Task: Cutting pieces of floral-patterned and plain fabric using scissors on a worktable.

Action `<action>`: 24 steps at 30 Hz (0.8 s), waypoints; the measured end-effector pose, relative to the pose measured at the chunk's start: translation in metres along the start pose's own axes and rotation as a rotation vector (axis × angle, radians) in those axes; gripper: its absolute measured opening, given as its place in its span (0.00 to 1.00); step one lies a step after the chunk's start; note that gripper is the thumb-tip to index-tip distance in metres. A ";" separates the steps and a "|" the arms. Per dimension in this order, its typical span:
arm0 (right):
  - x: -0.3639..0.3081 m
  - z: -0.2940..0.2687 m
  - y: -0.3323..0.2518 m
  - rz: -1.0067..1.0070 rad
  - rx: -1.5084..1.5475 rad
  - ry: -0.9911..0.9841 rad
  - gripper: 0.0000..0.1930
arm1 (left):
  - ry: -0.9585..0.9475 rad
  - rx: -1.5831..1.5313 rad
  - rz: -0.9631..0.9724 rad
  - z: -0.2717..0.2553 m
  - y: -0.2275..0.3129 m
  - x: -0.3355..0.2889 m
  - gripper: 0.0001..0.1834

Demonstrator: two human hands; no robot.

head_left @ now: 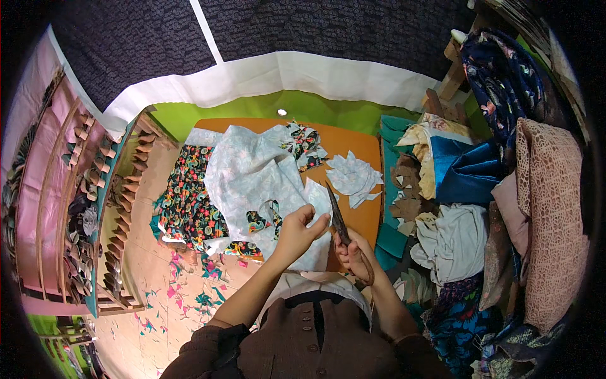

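Observation:
My right hand (355, 256) grips a pair of dark metal scissors (337, 215), blades pointing up and away from me. Just left of the blades, my left hand (300, 230) is closed, fingers curled against the pale fabric (243, 167). This whitish cloth with a faint print spreads over the orange table (353, 132), and part of it hangs below my hands. Under its left side lies a black fabric with a colourful print (183, 196). A small stack of cut pale pieces (353, 177) sits right of the scissors.
Shoes stand in rows on a wooden rack (126, 189) at the left. Colourful scraps (208, 300) litter the floor. Heaped cloths, including a blue satin one (464, 170) and a white one (454, 243), crowd the right. A dark patterned curtain (315, 31) hangs beyond the table.

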State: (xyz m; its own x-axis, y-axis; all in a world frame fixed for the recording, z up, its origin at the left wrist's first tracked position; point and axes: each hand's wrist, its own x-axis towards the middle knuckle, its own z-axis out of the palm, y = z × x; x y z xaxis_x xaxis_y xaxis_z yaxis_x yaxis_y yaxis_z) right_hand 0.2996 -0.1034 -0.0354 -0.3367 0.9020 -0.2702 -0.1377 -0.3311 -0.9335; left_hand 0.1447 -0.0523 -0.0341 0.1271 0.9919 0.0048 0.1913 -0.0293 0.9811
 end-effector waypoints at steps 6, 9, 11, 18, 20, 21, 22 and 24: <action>0.002 -0.001 -0.006 -0.033 -0.014 0.019 0.38 | -0.046 0.086 0.013 -0.002 0.006 0.003 0.21; 0.005 -0.001 -0.009 -0.064 -0.066 0.019 0.39 | -0.070 0.154 0.012 -0.005 0.007 0.004 0.20; 0.008 -0.003 -0.012 -0.086 -0.109 0.027 0.39 | -0.082 0.163 0.024 -0.008 0.015 0.006 0.20; 0.012 -0.005 -0.017 -0.011 -0.097 -0.004 0.37 | -0.050 0.043 0.009 -0.013 0.006 0.014 0.16; 0.012 -0.006 -0.012 0.000 -0.085 0.016 0.37 | -0.035 -0.044 -0.022 -0.010 0.006 0.018 0.14; 0.015 -0.010 -0.001 -0.013 -0.124 0.028 0.37 | -0.016 -0.131 -0.055 -0.008 0.006 0.020 0.12; 0.018 -0.012 0.008 -0.026 -0.163 0.037 0.37 | -0.017 -0.132 -0.054 -0.005 0.005 0.020 0.12; 0.019 -0.017 0.017 -0.008 -0.067 0.054 0.31 | 0.076 -0.237 -0.112 0.001 0.002 0.020 0.14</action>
State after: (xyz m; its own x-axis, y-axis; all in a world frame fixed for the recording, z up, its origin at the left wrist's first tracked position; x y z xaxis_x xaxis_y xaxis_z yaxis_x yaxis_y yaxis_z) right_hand 0.3065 -0.0876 -0.0600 -0.2850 0.9187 -0.2735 -0.0768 -0.3063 -0.9488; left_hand 0.1488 -0.0326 -0.0326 0.0427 0.9940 -0.1003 -0.0347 0.1018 0.9942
